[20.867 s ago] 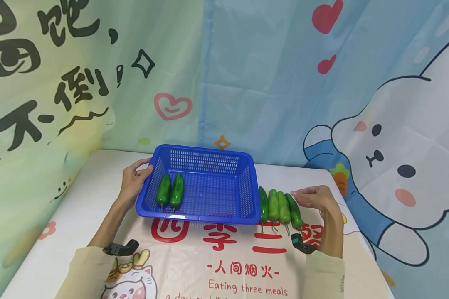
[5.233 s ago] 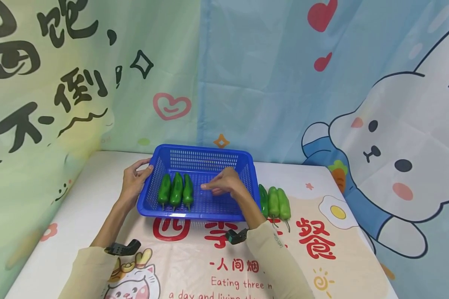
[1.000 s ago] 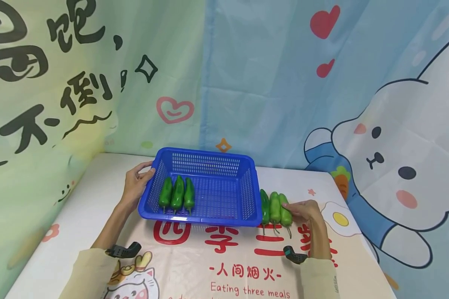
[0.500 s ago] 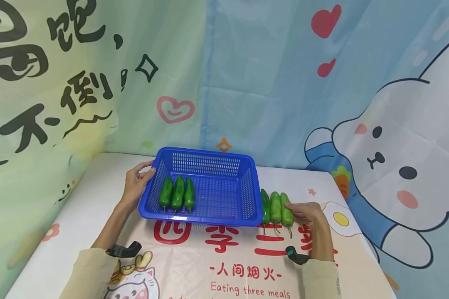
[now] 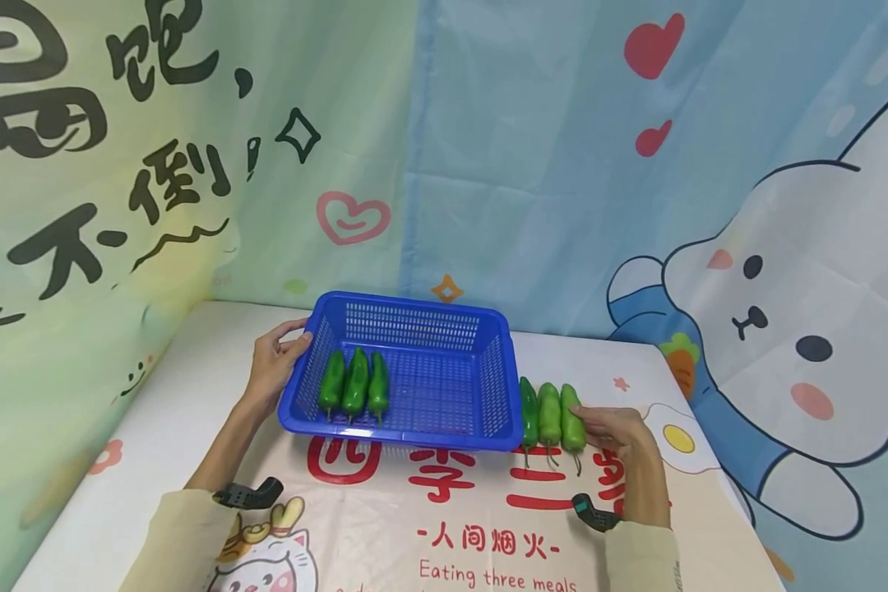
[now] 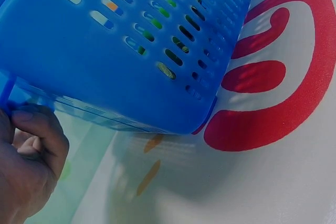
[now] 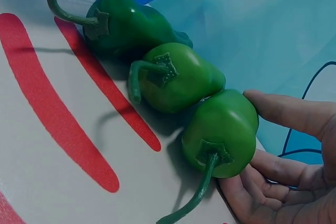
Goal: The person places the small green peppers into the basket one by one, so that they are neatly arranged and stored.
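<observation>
In the head view a blue plastic basket (image 5: pixel 400 436) with slotted walls holds 3 dark green peppers (image 5: pixel 355 382) side by side at its left end. My left hand (image 5: pixel 270 363) grips the basket's left rim, fingers curled under the edge in the left wrist view. Right of the basket lie a dark green pepper (image 5: pixel 529 413), a lighter green pepper (image 5: pixel 550 415) and, rightmost, another light green pepper (image 5: pixel 573 432), stems toward me. My right hand (image 5: pixel 622 427) pinches that rightmost pepper, its thumb (image 7: pixel 289 109) on one side and fingers (image 7: pixel 278 169) on the other.
The printed cloth (image 5: pixel 488 514) covers the white table (image 5: pixel 192 362). A patterned curtain (image 5: pixel 518 164) hangs right behind the basket. The dark green pepper outside lies close against the basket's right wall.
A third pepper came into the basket and a dark one left the row outside. My right hand moved from over the basket to the rightmost pepper, which has shifted slightly right. Left hand stays.
</observation>
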Demonstrator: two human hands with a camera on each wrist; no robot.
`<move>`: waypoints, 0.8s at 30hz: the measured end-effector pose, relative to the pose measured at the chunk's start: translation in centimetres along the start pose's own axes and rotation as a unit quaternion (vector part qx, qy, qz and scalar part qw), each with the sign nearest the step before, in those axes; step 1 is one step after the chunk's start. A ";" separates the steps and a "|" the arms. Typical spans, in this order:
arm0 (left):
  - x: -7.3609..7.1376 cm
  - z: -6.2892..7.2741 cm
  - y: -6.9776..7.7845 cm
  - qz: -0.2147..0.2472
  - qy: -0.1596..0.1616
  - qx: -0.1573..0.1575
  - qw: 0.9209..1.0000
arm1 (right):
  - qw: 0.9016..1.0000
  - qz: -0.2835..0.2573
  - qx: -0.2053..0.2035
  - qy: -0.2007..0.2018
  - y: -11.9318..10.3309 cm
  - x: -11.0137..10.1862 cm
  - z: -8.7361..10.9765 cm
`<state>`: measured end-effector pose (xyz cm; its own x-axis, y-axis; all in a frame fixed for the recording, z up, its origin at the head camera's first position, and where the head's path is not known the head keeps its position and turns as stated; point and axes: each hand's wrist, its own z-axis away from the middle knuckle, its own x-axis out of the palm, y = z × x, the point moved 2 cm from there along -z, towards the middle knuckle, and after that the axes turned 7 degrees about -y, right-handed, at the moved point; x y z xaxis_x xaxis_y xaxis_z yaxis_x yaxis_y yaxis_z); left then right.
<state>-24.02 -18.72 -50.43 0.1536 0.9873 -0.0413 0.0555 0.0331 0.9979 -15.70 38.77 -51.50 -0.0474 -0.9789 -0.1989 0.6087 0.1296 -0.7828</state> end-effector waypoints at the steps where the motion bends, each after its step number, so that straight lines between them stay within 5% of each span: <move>1: 0.0 0.0 0.0 -0.001 0.000 0.001 1.000 | 1.000 -0.002 -0.001 0.000 0.0 0.0 0.0; 24: 0.0 0.0 0.0 -0.001 -0.002 0.007 1.000 | 0.994 -0.103 0.007 -0.038 0.4 -1.3 0.1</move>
<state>-23.98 -18.70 -50.44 0.1582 0.9864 -0.0444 0.0698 0.0337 0.9970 -15.33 40.05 -51.52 -0.1127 -0.9936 0.0103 0.6031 -0.0766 -0.7940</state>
